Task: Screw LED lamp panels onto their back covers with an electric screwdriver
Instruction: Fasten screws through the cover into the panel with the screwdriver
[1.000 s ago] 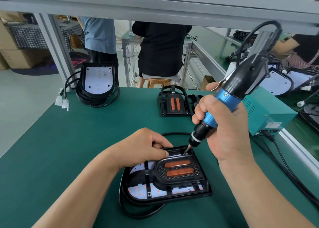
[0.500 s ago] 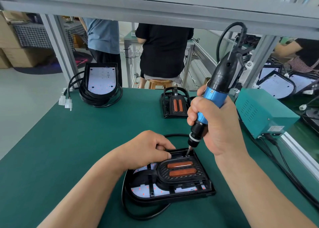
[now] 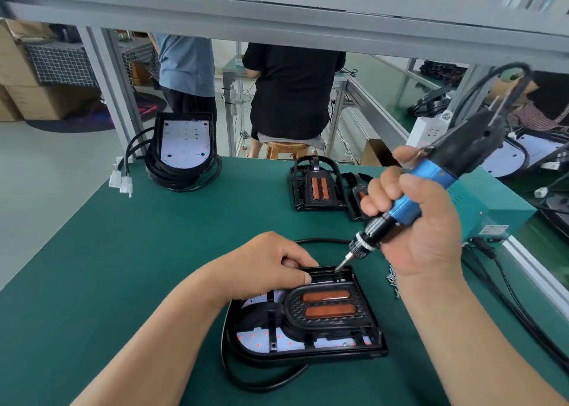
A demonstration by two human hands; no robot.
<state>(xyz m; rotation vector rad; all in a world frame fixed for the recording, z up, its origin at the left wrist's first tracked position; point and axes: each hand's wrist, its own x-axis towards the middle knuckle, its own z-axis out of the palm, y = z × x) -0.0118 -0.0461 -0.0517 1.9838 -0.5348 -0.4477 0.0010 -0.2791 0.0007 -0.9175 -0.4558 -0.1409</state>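
Observation:
A black lamp assembly lies on the green mat in front of me, its white LED panel showing through a black frame with two orange strips. My left hand presses on its far left corner, fingers curled over the edge. My right hand grips a blue and black electric screwdriver, tilted, with the bit tip touching the lamp's far edge beside my left fingers. A small pile of screws lies just right of the lamp.
A stack of lamps with coiled cables stands at the far left. Two black frames lie at the far middle. A teal power box sits at the right edge, with cables running down. Two people are behind the bench.
The screwdriver has leaned over to the right, its bit staying on the lamp's far edge. My left hand has kept its hold on the lamp.

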